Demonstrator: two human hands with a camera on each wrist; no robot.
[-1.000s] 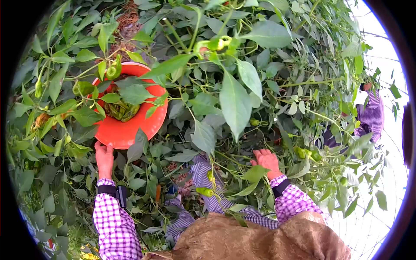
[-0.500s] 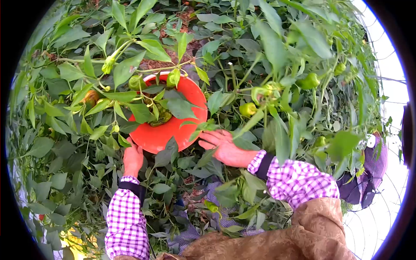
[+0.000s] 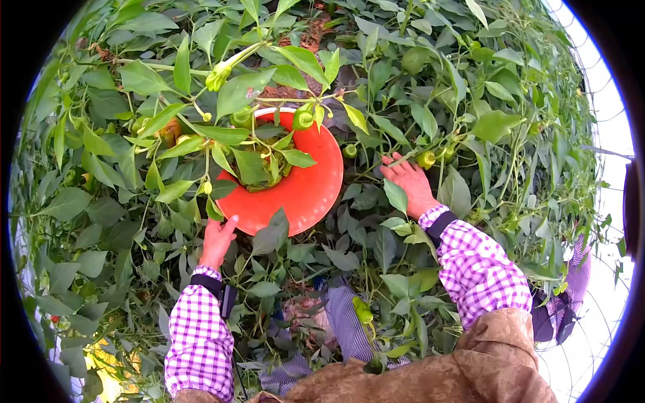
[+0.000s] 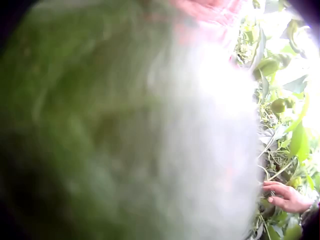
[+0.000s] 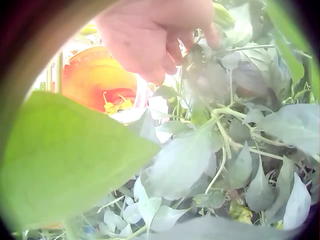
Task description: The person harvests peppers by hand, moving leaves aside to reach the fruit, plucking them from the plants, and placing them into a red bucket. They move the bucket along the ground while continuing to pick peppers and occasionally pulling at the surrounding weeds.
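A red bucket (image 3: 316,185) with a pale rim stands tilted among the pepper plants, green peppers (image 3: 274,168) inside it. At its lower left edge my left hand (image 3: 218,242) grips the bucket, thumb in sight and the other fingers partly behind a leaf. My right hand (image 3: 410,186) reaches into the foliage right of the bucket, fingers extended and loosely bent beside a yellow-green pepper (image 3: 426,159). In the right wrist view, the right hand (image 5: 155,37) hangs above leaves with nothing visible in its grasp. A blurred close leaf covers most of the left wrist view.
Leafy branches with hanging peppers (image 3: 304,119) cross in front of the bucket. Orange-tinged peppers (image 3: 168,131) hang at left. Another person's striped sleeve (image 3: 578,275) shows at far right. Something yellow (image 3: 107,369) lies at lower left.
My right hand moved left towards the bucket, then back right and up into the foliage by a pepper. The left hand stays at the bucket's edge as the view shifts.
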